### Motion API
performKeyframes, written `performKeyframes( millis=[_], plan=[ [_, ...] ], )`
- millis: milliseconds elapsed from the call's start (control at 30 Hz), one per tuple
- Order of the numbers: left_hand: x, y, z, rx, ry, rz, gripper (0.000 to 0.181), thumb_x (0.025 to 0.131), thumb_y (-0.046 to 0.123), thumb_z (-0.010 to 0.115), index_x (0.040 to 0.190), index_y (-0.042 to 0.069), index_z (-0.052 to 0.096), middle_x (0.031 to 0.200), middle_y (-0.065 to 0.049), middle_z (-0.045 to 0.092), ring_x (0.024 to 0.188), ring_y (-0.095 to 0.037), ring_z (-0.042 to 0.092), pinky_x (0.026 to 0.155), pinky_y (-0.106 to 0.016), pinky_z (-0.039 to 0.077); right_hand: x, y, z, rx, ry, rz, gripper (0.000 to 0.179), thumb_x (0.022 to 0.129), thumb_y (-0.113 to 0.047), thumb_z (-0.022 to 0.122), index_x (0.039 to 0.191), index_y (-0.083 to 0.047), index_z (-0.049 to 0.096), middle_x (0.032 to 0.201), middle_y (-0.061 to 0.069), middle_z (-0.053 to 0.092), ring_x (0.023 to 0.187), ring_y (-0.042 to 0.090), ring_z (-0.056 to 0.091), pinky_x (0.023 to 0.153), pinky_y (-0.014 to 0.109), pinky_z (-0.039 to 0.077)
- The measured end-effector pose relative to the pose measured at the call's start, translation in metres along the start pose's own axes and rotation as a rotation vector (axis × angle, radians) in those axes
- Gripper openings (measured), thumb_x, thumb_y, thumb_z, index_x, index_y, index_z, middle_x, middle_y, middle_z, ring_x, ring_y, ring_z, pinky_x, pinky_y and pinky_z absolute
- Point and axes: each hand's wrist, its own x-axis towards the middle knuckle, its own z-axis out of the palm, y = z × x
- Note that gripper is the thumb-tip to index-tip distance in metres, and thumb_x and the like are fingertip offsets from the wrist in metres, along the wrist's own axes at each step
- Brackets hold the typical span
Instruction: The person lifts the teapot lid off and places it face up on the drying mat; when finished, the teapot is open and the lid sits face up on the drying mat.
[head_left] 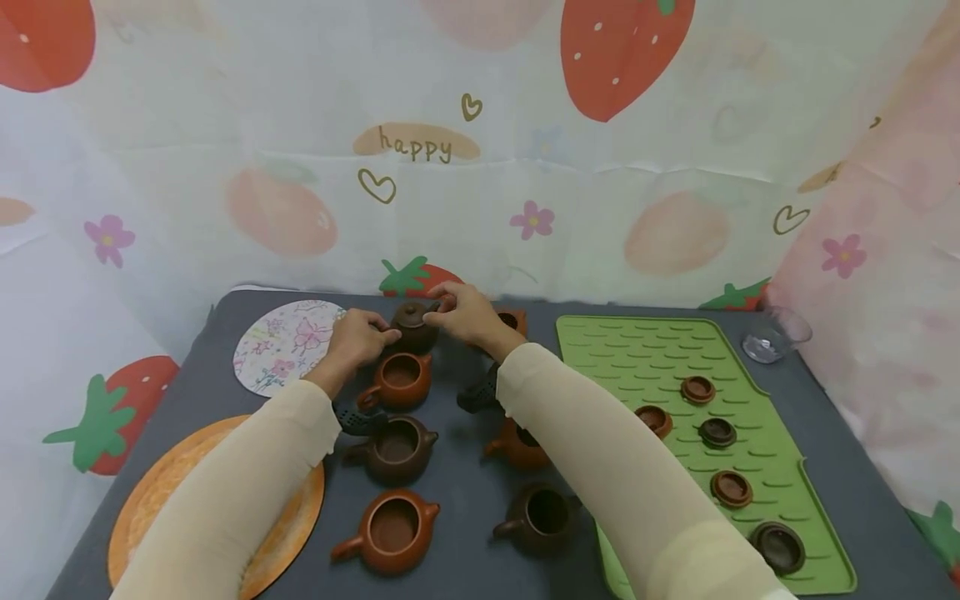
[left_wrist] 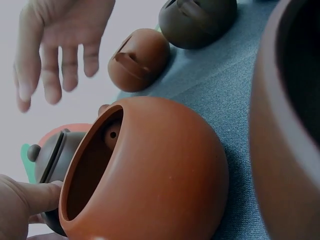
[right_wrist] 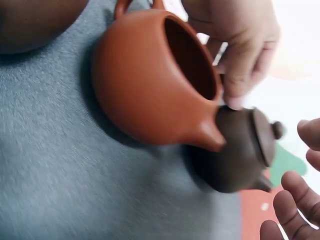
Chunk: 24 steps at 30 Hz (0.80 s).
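At the far end of the left row stands a small dark brown teapot [head_left: 413,332] with its knobbed lid [right_wrist: 262,135] on. My left hand [head_left: 356,340] pinches this pot at its handle side, thumb on top. My right hand [head_left: 474,315] hovers by the spout side. In the left wrist view the right hand's fingers [left_wrist: 52,75] hang spread and hold nothing. Just nearer than the dark pot, close beside my left hand, is a lidless reddish-orange teapot [right_wrist: 135,85]. A lidless brown teapot [head_left: 393,471] comes after it in the row.
A lidless orange teapot [head_left: 393,561] and a dark one [head_left: 528,542] stand at the front. Others are partly hidden by my right arm. A green mat [head_left: 622,350] bears several small lids. A round wooden tray [head_left: 138,508], a floral disc [head_left: 281,354] and a clear glass [head_left: 767,346] lie around.
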Motion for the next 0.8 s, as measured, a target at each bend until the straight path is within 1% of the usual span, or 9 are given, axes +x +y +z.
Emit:
performKeyframes(
  millis=[167,333,500,600,733,800],
  plan=[
    [0.0,0.0,0.0,0.001,-0.012,-0.007,0.027,0.091,0.027,0.07,0.098,0.001,0.073,0.098,-0.016,0.064,0.085,-0.029,0.057,0.065,-0.037,0.048,0.004,0.004,0.017,-0.038,0.023,0.025,0.037,0.094,-0.025,0.066,0.128,-0.013,0.058,0.101,0.007,0.06,0.082,0.021,0.059,0.067,0.033,0.049],
    [-0.001,0.0,-0.002,0.015,0.002,-0.001,0.027,0.09,0.028,0.07,0.096,0.002,0.073,0.1,-0.017,0.064,0.091,-0.033,0.056,0.07,-0.041,0.048,0.008,0.005,0.028,-0.076,0.056,0.036,0.036,0.095,-0.026,0.064,0.128,-0.014,0.058,0.102,0.008,0.06,0.08,0.02,0.058,0.065,0.032,0.049],
    [0.001,-0.001,-0.001,0.012,0.01,0.009,0.027,0.09,0.029,0.07,0.095,0.003,0.074,0.101,-0.017,0.065,0.096,-0.035,0.056,0.076,-0.042,0.048,0.01,0.005,0.032,-0.089,0.072,0.038,0.037,0.095,-0.027,0.064,0.129,-0.015,0.057,0.097,0.006,0.058,0.077,0.021,0.057,0.063,0.032,0.047],
    [0.003,-0.002,-0.001,0.009,0.008,0.007,0.027,0.089,0.03,0.071,0.094,0.003,0.074,0.1,-0.016,0.065,0.096,-0.034,0.056,0.075,-0.042,0.048,0.012,0.003,0.033,-0.104,0.083,0.016,0.037,0.095,-0.028,0.064,0.129,-0.015,0.058,0.093,0.004,0.058,0.075,0.019,0.056,0.061,0.03,0.047],
    [0.002,-0.002,-0.001,0.019,0.011,0.002,0.026,0.089,0.03,0.071,0.093,0.004,0.074,0.098,-0.016,0.065,0.094,-0.034,0.057,0.073,-0.042,0.049,0.015,0.001,0.034,-0.132,0.086,-0.02,0.036,0.096,-0.028,0.063,0.129,-0.015,0.062,0.081,0.003,0.06,0.065,0.017,0.054,0.054,0.027,0.043],
    [0.001,-0.001,-0.002,0.021,0.011,-0.004,0.026,0.09,0.029,0.071,0.093,0.004,0.074,0.097,-0.016,0.065,0.093,-0.034,0.057,0.072,-0.042,0.049,0.016,0.0,0.035,-0.143,0.093,-0.025,0.034,0.096,-0.027,0.063,0.128,-0.015,0.064,0.079,0.003,0.061,0.063,0.017,0.053,0.052,0.027,0.042]
  ],
)
